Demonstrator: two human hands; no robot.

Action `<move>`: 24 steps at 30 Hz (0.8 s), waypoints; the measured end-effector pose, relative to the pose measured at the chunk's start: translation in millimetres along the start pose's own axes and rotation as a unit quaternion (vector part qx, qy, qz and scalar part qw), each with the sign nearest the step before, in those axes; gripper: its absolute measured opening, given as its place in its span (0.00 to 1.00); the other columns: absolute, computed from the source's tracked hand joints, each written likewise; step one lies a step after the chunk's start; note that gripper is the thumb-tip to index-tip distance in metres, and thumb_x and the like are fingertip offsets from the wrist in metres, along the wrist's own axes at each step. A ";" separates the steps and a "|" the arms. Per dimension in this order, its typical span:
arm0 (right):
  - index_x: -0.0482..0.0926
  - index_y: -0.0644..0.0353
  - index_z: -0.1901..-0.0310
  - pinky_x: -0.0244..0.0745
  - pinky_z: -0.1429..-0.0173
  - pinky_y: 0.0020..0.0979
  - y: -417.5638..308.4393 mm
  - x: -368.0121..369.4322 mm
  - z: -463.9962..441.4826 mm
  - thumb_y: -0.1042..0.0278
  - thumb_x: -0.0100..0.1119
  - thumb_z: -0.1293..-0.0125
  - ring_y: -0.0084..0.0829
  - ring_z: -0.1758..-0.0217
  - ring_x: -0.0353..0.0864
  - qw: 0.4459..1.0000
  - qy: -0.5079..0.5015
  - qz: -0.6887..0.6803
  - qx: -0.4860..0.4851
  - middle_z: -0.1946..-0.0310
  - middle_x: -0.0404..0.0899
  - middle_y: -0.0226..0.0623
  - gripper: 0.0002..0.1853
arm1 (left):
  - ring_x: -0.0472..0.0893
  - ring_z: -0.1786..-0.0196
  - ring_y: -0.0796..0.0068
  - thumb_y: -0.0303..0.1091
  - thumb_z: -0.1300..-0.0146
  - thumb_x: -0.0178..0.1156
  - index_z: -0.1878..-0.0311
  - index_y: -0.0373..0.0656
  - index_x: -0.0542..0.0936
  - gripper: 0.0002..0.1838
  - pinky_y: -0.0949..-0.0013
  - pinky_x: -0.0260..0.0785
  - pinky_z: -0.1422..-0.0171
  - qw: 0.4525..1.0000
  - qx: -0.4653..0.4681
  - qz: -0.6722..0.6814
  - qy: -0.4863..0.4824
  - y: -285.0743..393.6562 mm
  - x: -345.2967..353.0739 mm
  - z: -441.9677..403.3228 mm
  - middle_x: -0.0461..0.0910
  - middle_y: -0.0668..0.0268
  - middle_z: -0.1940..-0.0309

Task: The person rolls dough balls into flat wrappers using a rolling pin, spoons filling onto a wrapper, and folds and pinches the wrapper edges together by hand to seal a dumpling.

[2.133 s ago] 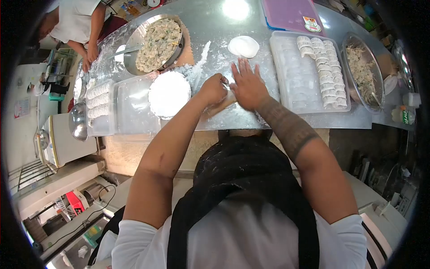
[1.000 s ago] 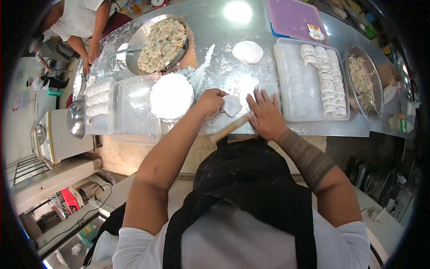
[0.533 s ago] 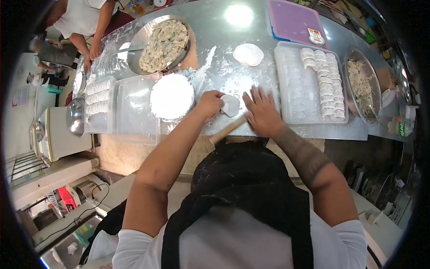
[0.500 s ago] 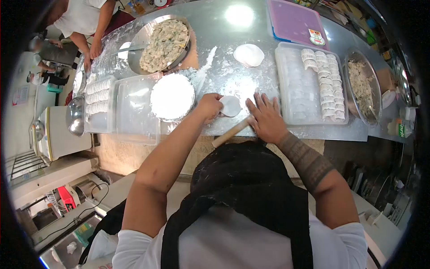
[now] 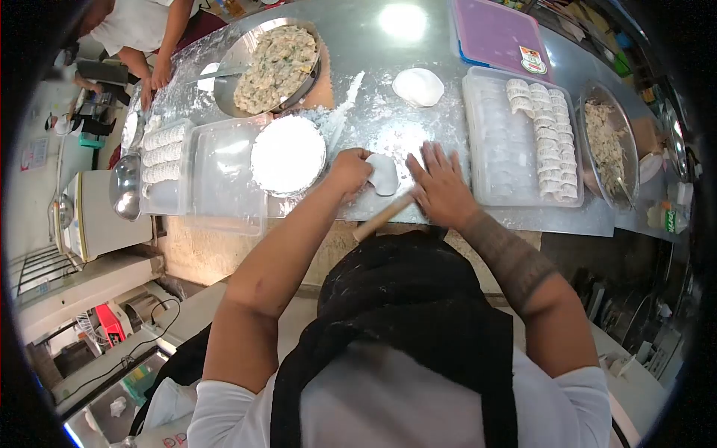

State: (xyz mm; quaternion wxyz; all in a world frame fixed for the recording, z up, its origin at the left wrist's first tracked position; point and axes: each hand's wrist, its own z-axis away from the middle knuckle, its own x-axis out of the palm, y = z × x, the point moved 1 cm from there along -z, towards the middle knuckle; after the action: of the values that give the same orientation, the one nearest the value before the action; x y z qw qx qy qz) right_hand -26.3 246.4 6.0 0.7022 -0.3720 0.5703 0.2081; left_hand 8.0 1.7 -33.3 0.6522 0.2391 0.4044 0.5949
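Note:
My left hand [image 5: 351,173] pinches the edge of a thin white dough wrapper [image 5: 384,176], which looks tilted or partly folded near the table's front edge. My right hand [image 5: 444,185] lies flat with its fingers spread, its palm over one end of a wooden rolling pin [image 5: 384,218]. The pin's other end sticks out past the table edge toward my black apron [image 5: 407,280]. A round bowl of white flour [image 5: 288,155] stands just left of my left hand. Farther back lies a round white piece, apparently stacked wrappers [image 5: 418,87].
On the right, a plastic tray [image 5: 489,198] holds rows of dumplings, beside a metal bowl of filling [image 5: 606,145]. A purple lid [image 5: 499,33] lies behind. At left are a large filling pan [image 5: 275,71], clear containers [image 5: 224,179] and another person's hands [image 5: 155,81].
The wrapper in my left hand has turned from a flat round to a narrower, tilted shape. My right hand has shifted slightly toward the left and away from me.

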 end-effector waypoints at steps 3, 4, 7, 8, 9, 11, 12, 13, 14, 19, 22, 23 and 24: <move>0.59 0.52 0.17 0.41 0.16 0.71 1.0 -2.3 13.7 0.48 0.50 0.20 0.64 0.14 0.50 1.000 -0.012 0.010 -0.007 0.17 0.53 0.60 0.35 | 0.88 0.58 0.64 0.28 0.42 0.68 0.49 0.30 0.85 0.18 0.62 0.79 0.53 0.990 -0.062 -0.111 -0.055 13.8 -4.1 7.0 0.88 0.51 0.63; 0.59 0.51 0.17 0.41 0.16 0.71 -3.2 -0.6 -7.9 0.48 0.49 0.20 0.63 0.14 0.49 1.000 -0.002 0.024 -0.005 0.17 0.52 0.59 0.35 | 0.88 0.58 0.63 0.29 0.42 0.68 0.49 0.31 0.85 0.18 0.61 0.79 0.52 0.975 -0.081 -0.189 -0.081 24.9 -6.7 10.6 0.88 0.50 0.63; 0.55 0.50 0.16 0.38 0.13 0.66 -11.2 15.5 -92.7 0.49 0.45 0.18 0.59 0.12 0.47 0.998 0.044 0.042 0.012 0.15 0.49 0.56 0.34 | 0.89 0.58 0.59 0.30 0.43 0.69 0.50 0.33 0.86 0.18 0.59 0.80 0.53 0.942 -0.007 -0.336 -0.017 46.6 -1.0 18.7 0.87 0.46 0.62; 0.55 0.51 0.16 0.40 0.14 0.67 -8.8 18.2 -100.5 0.50 0.45 0.18 0.60 0.13 0.48 0.997 0.066 0.040 -0.008 0.16 0.50 0.58 0.34 | 0.89 0.58 0.59 0.31 0.44 0.70 0.50 0.34 0.86 0.18 0.58 0.80 0.53 0.941 0.037 -0.335 0.012 39.3 1.1 16.4 0.87 0.46 0.62; 0.54 0.51 0.16 0.42 0.15 0.67 -9.1 15.6 -107.5 0.50 0.46 0.18 0.62 0.13 0.49 0.995 0.090 0.039 -0.028 0.16 0.52 0.59 0.35 | 0.89 0.57 0.58 0.32 0.44 0.71 0.50 0.35 0.86 0.18 0.57 0.80 0.53 0.938 0.084 -0.335 0.043 35.4 1.8 15.2 0.87 0.45 0.62; 0.54 0.52 0.16 0.42 0.16 0.69 -8.5 12.5 -97.7 0.51 0.48 0.19 0.64 0.14 0.49 0.991 0.122 0.008 -0.051 0.17 0.51 0.61 0.36 | 0.88 0.58 0.60 0.30 0.42 0.72 0.50 0.34 0.86 0.17 0.57 0.80 0.55 0.936 0.131 -0.321 0.062 26.4 -1.9 10.9 0.87 0.47 0.61; 0.54 0.52 0.16 0.40 0.15 0.69 -7.4 8.7 -72.6 0.50 0.48 0.19 0.62 0.13 0.49 0.994 0.099 0.003 -0.035 0.16 0.51 0.60 0.35 | 0.88 0.59 0.60 0.28 0.41 0.70 0.50 0.34 0.85 0.16 0.58 0.80 0.55 0.973 0.096 -0.206 0.043 20.5 -2.6 7.6 0.87 0.49 0.61; 0.55 0.52 0.16 0.37 0.14 0.68 -6.2 6.1 -42.2 0.50 0.48 0.18 0.60 0.12 0.48 0.997 0.072 -0.004 -0.020 0.16 0.50 0.59 0.35 | 0.87 0.60 0.61 0.26 0.40 0.69 0.49 0.33 0.85 0.15 0.58 0.80 0.55 0.994 0.057 -0.087 0.023 7.8 -1.4 4.6 0.87 0.50 0.60; 0.57 0.53 0.17 0.38 0.15 0.70 -3.5 5.3 -8.2 0.49 0.48 0.19 0.61 0.13 0.48 1.000 0.030 0.000 -0.001 0.16 0.51 0.60 0.35 | 0.87 0.60 0.62 0.24 0.40 0.68 0.49 0.33 0.85 0.15 0.59 0.80 0.55 0.999 0.015 0.034 0.003 -1.3 -0.3 4.6 0.87 0.52 0.60; 0.60 0.54 0.18 0.38 0.16 0.72 -6.0 -4.9 6.2 0.47 0.49 0.19 0.63 0.13 0.49 1.000 -0.005 0.013 0.016 0.17 0.52 0.61 0.35 | 0.89 0.59 0.67 0.30 0.43 0.70 0.51 0.33 0.87 0.17 0.61 0.82 0.57 0.989 -0.062 -0.130 -0.008 -10.5 -8.1 4.4 0.89 0.49 0.59; 0.57 0.53 0.17 0.37 0.15 0.70 -9.3 17.1 -78.0 0.46 0.47 0.19 0.61 0.13 0.48 0.997 0.052 0.052 0.016 0.16 0.51 0.59 0.36 | 0.90 0.55 0.57 0.32 0.42 0.70 0.51 0.34 0.87 0.17 0.55 0.82 0.52 0.956 0.015 -0.294 0.014 24.4 -6.3 23.4 0.88 0.45 0.60; 0.55 0.53 0.16 0.37 0.14 0.69 -9.6 20.1 -101.4 0.45 0.47 0.19 0.60 0.12 0.46 0.998 0.049 0.046 0.015 0.16 0.50 0.59 0.37 | 0.90 0.56 0.55 0.34 0.42 0.70 0.52 0.34 0.87 0.17 0.54 0.80 0.51 0.944 0.058 -0.321 0.038 17.8 -5.2 18.4 0.88 0.45 0.61; 0.54 0.53 0.16 0.37 0.14 0.68 -11.1 18.7 -114.1 0.45 0.46 0.18 0.60 0.12 0.45 0.998 0.048 0.041 0.012 0.16 0.49 0.59 0.37 | 0.90 0.56 0.54 0.36 0.41 0.70 0.52 0.33 0.87 0.17 0.52 0.79 0.50 0.930 0.101 -0.348 0.063 15.7 -4.8 17.1 0.87 0.45 0.63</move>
State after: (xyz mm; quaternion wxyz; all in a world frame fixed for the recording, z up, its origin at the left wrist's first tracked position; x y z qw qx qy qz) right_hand -87.1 150.2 -17.0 0.6694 -0.3494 0.6206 0.2112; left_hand 12.9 2.7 -10.1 0.7638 0.1100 0.5609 0.3000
